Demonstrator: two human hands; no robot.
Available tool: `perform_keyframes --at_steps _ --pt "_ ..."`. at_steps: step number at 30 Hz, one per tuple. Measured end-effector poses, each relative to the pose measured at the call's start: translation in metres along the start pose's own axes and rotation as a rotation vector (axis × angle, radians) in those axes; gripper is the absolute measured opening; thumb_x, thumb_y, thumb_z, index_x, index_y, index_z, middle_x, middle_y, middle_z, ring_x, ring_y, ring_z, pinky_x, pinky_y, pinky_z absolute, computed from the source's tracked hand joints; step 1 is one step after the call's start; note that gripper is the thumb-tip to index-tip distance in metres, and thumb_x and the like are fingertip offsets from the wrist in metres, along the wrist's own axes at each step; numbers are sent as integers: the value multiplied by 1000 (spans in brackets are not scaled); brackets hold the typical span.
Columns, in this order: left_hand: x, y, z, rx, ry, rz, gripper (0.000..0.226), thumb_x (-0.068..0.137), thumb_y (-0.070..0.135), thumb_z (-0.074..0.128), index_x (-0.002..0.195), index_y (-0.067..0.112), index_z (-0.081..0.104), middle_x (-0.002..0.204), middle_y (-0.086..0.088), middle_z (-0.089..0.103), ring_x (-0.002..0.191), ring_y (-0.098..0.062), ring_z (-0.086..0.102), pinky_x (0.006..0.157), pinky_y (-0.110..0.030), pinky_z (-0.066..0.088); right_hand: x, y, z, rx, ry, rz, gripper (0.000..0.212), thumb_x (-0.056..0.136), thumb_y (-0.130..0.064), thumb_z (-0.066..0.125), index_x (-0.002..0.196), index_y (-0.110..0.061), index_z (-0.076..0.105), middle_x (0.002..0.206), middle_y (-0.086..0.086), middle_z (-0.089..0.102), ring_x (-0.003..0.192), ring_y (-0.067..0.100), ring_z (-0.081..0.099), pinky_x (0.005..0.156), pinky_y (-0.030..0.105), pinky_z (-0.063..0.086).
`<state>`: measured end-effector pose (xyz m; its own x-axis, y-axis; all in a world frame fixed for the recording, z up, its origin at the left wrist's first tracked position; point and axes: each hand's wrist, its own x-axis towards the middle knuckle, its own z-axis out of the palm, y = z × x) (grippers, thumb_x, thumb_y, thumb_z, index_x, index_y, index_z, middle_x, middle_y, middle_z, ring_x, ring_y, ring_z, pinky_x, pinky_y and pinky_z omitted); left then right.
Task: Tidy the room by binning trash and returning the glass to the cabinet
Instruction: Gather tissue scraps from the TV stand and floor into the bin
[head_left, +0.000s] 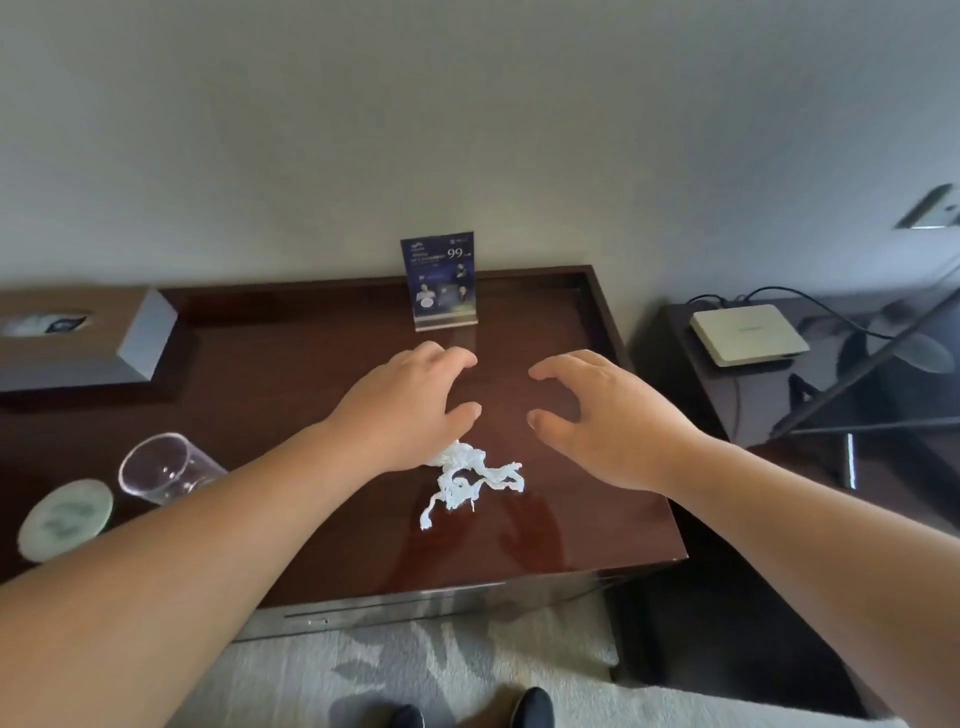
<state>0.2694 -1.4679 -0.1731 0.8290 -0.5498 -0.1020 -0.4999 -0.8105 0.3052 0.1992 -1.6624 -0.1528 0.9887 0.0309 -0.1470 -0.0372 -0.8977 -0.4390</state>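
Observation:
A crumpled white tissue (470, 480) lies on the dark wooden cabinet top (322, 374), near its middle front. My left hand (408, 402) hovers just above and behind the tissue, fingers apart, holding nothing; its wrist hides the tissue's left edge. My right hand (605, 415) hovers to the right of the tissue, fingers curled apart, empty. A clear drinking glass (163, 467) stands at the left of the cabinet top, partly hidden by my left forearm.
A round pale coaster (65, 519) lies left of the glass. A grey tissue box (78, 343) sits at the back left. A blue card stand (441, 283) is against the wall. A white box with cables (748, 332) rests on the lower table at right.

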Motion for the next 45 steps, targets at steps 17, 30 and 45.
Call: perform_keyframes --at_steps 17,30,45 --pt "9 -29 83 -31 -205 -100 51 91 40 50 138 28 35 135 1 42 125 -23 40 98 -42 41 28 32 63 32 -158 35 48 89 -47 54 134 -33 44 139 -13 42 116 10 52 91 29 44" --pt "12 -38 125 152 -368 -87 79 77 48 69 139 45 20 143 1 22 131 -30 25 94 -50 41 30 42 83 61 -186 51 46 89 -45 53 133 -32 46 138 -12 43 113 11 53 89 28 45" --pt "22 -32 126 129 -277 -16 18 89 2 45 84 17 36 80 1 36 63 -22 46 53 -34 33 28 53 73 54 -185 70 47 89 -47 52 133 -34 44 138 -12 44 108 10 55 88 27 47"
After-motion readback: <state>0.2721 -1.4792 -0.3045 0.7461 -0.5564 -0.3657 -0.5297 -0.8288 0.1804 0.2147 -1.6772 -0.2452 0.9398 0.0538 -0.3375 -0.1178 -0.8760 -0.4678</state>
